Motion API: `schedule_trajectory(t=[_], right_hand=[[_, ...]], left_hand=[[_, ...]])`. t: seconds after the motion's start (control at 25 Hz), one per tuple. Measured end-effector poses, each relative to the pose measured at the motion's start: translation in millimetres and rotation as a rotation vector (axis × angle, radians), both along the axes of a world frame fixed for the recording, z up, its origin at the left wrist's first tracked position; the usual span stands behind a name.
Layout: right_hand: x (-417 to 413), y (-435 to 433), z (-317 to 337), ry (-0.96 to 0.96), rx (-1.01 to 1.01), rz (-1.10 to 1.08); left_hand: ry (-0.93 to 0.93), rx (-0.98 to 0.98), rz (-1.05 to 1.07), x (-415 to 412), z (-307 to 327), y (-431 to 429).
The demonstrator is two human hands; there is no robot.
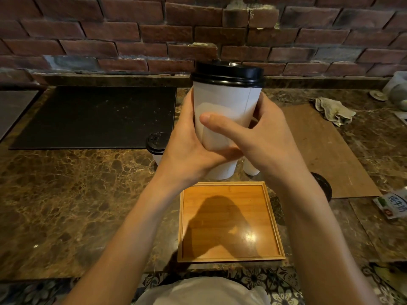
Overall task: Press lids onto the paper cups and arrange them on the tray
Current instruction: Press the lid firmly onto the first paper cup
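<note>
Both hands clasp one white cup (224, 111) at the centre of the frame, held up off the desk (77, 194). The left hand (185, 146) curls round its lower part from the left. The right hand (264, 137) grips from the right, its thumb laid across the front. A black lid (229, 73) sits on the cup's top.

Nearest, at lower centre, a square wooden tray (181, 223) lies on the desk with the hands' shadow on it. The cup's base shows just above the tray's far rim.

Past the tray, a second cup (156, 158) with a black top stands left of the left hand, partly hidden by it. A third cup (252, 169) shows only its base behind the right wrist; its top is hidden. A loose lid (323, 186) lies on the desk right of the right forearm, half covered by it. A printed packet (394, 205) sits at the right edge.

Farther back, a black mat (94, 117) covers the left of the desk and a brown board (326, 150) the right, with a crumpled cloth (332, 111) beyond it. A brick wall (132, 29) fills the top.
</note>
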State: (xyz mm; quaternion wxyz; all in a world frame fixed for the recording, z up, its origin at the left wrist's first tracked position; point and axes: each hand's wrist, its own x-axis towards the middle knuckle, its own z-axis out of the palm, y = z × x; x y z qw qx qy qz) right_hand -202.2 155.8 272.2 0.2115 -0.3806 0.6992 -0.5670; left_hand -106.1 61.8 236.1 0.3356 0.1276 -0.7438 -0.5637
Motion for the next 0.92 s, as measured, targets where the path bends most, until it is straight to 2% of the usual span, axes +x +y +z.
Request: schedule_trajectory(t=[0.28, 0.64, 0.92], right_hand=[[0.7, 1.4, 1.0, 0.002, -0.023, -0.015], [-3.6, 6.9, 5.4, 0.02, -0.04, 0.103], [-12.8, 9.8, 5.8, -0.105, -0.046, 0.226]], left_hand=[[-0.043, -0.026, -0.005, 2.2, 0.3, -4.3], [-0.209, 0.155, -0.227, 12.4, -4.2, -11.9], [-0.154, 0.216, -0.273, 17.8, -5.0, -10.1]])
